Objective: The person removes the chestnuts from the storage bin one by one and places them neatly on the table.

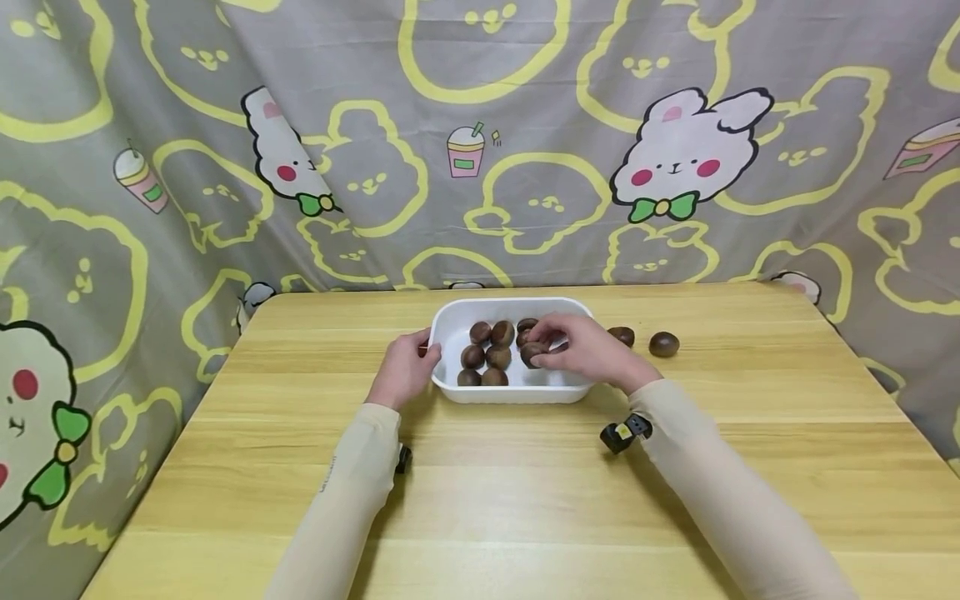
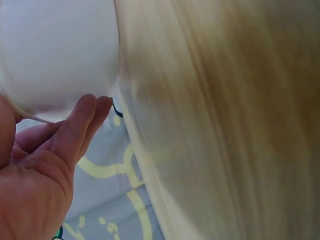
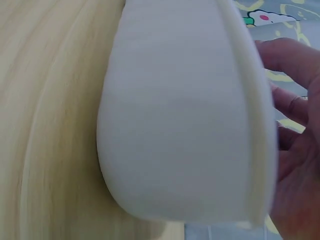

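A white rectangular plastic tray (image 1: 513,395) stands on the table with several brown chestnuts (image 1: 498,357) inside, mostly grouped in its left half. My left hand (image 1: 405,367) holds the tray's left end, thumb at the rim. In the left wrist view the fingers (image 2: 75,127) lie against the outside of that end. Over the tray's right half, my right hand (image 1: 581,348) pinches a chestnut (image 1: 533,354) between thumb and fingers. That hand partly covers other chestnuts behind it. In the right wrist view the tray wall (image 3: 175,115) hides the fingertips.
Two loose chestnuts lie on the table right of the tray: one (image 1: 622,336) close beside my right hand, another (image 1: 663,344) farther right. The wooden table (image 1: 480,500) ends just behind the tray, where a patterned grey curtain (image 1: 525,208) hangs.
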`<action>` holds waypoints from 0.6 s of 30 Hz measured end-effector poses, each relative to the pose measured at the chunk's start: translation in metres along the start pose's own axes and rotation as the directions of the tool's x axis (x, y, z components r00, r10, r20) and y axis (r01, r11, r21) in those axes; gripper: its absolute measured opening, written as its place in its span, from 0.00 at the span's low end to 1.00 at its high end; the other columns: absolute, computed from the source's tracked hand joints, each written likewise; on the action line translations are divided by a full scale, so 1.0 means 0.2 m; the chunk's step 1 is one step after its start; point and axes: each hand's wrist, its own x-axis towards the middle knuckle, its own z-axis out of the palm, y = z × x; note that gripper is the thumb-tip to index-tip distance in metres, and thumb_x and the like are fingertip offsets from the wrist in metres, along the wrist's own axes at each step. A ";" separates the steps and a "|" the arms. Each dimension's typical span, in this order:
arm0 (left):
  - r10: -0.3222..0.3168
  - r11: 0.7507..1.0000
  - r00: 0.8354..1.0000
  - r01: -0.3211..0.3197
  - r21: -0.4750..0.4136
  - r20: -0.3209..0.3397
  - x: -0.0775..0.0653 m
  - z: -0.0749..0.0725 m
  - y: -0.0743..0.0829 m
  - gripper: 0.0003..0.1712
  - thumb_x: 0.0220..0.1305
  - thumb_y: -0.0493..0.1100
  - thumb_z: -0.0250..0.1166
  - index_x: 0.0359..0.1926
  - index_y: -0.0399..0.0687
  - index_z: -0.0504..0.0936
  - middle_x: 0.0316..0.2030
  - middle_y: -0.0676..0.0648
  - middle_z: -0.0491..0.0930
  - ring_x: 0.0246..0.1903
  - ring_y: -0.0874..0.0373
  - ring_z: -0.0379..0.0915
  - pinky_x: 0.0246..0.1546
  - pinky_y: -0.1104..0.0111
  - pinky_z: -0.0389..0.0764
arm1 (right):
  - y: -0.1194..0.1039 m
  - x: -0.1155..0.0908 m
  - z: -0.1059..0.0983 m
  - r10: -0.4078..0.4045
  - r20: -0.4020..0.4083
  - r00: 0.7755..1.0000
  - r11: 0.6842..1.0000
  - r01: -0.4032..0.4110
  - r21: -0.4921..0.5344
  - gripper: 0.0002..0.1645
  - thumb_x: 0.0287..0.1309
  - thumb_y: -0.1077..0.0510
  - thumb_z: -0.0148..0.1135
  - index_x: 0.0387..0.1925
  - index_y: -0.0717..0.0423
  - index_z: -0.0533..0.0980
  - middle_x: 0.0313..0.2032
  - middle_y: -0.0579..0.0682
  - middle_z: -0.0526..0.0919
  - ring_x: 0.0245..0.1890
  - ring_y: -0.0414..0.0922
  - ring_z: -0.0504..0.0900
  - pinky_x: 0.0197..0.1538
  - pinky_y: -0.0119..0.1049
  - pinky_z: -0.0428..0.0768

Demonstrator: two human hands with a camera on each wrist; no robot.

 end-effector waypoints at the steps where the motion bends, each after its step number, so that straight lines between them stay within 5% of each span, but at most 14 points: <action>1: 0.000 1.000 1.000 0.000 0.006 0.000 0.00 0.00 0.00 0.24 0.71 0.40 0.55 0.65 0.37 0.73 0.50 0.37 0.81 0.48 0.48 0.78 0.48 0.59 0.79 | 0.00 -0.01 -0.01 0.007 -0.010 1.000 1.000 -0.006 0.004 0.14 0.53 0.60 0.72 0.43 0.55 0.81 0.38 0.47 0.81 0.40 0.45 0.79 0.46 0.44 0.77; 18: 0.027 0.999 0.999 -0.027 0.047 -0.017 -0.01 0.00 0.02 0.29 0.71 0.38 0.55 0.69 0.32 0.64 0.58 0.33 0.75 0.55 0.46 0.75 0.53 0.58 0.76 | 0.04 -0.19 -0.13 0.091 -0.120 0.989 0.996 -0.088 0.024 0.14 0.56 0.58 0.72 0.44 0.54 0.81 0.38 0.48 0.81 0.42 0.45 0.78 0.44 0.40 0.78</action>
